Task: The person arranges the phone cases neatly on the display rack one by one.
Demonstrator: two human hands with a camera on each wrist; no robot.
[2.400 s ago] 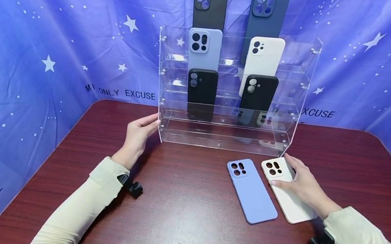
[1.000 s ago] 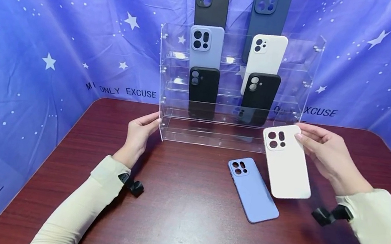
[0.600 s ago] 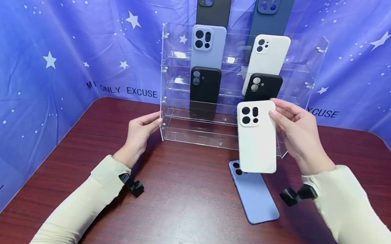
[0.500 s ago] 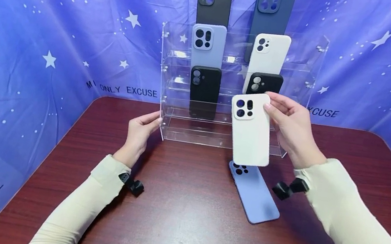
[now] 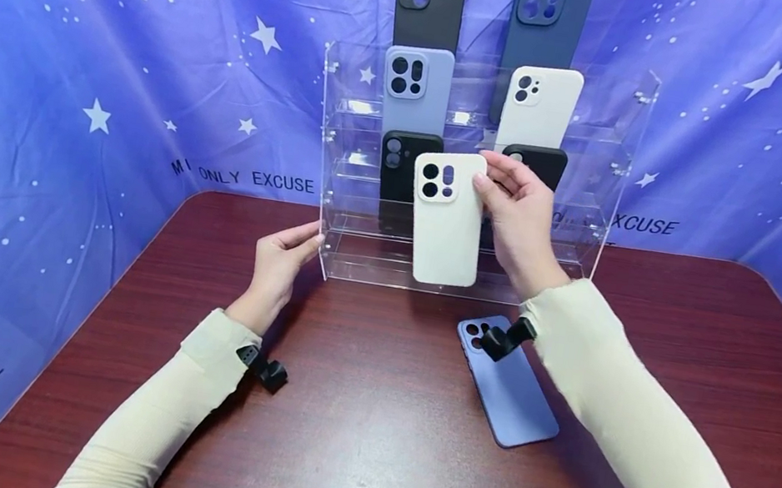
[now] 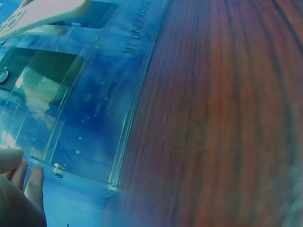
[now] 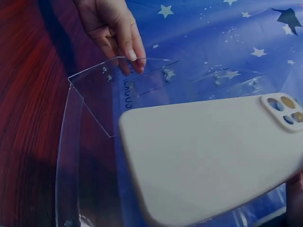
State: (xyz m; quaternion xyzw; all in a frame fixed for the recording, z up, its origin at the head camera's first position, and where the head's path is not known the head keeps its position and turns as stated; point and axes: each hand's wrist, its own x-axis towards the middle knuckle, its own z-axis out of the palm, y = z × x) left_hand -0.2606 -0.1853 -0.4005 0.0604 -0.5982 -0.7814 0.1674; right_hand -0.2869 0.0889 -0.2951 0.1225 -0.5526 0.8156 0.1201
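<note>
My right hand (image 5: 519, 221) pinches a cream-white phone case (image 5: 448, 227) by its upper right edge, thumb in front. The case hangs upright, slightly tilted, before the middle of a clear acrylic tiered display stand (image 5: 430, 284). In the right wrist view the white case (image 7: 208, 156) fills the foreground, with its camera cutouts at the right. My left hand (image 5: 277, 269) grips the stand's left side panel low down between thumb and fingers. In the left wrist view the left hand (image 6: 21, 189) is at the panel's edge. A light blue phone case (image 5: 512, 397) lies on the table beneath the right wrist.
On the stand's tiers, two columns of cases stand: dark grey (image 5: 429, 13), light blue (image 5: 425, 114) and black (image 5: 392, 185) left; navy (image 5: 566, 34), white (image 5: 551, 112) and black (image 5: 547, 166) right. A starry blue curtain (image 5: 124, 52) hangs behind the wooden table (image 5: 332, 438).
My right hand took hold of the white case lying on the table, lifted it and carried it left to the front of the stand. The left hand stays at the panel.
</note>
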